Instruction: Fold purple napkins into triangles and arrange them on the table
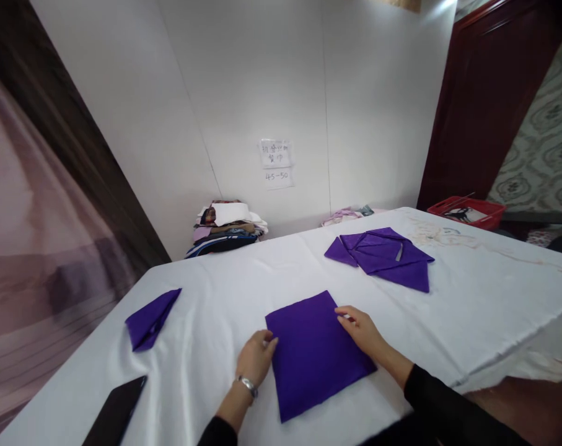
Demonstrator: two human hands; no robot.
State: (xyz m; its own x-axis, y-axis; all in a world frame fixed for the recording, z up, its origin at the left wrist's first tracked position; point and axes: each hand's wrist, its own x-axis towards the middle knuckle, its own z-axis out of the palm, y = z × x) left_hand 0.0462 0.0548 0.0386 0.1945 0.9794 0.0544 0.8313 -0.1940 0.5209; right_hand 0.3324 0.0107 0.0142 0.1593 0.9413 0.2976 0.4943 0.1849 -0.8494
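A purple cloth napkin (320,356) lies flat as a square on the white tablecloth in front of me. My left hand (256,356) is at its left edge, thumb and fingers curled together on the border. At the upper right edge, my right hand (360,328) has its fingertips and thumb close together on the cloth. Off to the left lies a folded purple napkin (151,319), pointed at one end. Farther back on the right, several folded purple napkins (387,257) overlap in a loose pile.
A dark phone-like slab (116,412) lies at the table's near left. Behind the white-covered table (225,291) are a stack of folded fabrics (227,229) and a wall with handwritten paper signs (277,162). A red basket (469,212) stands beyond the far right edge; loose threads (485,244) lie nearby.
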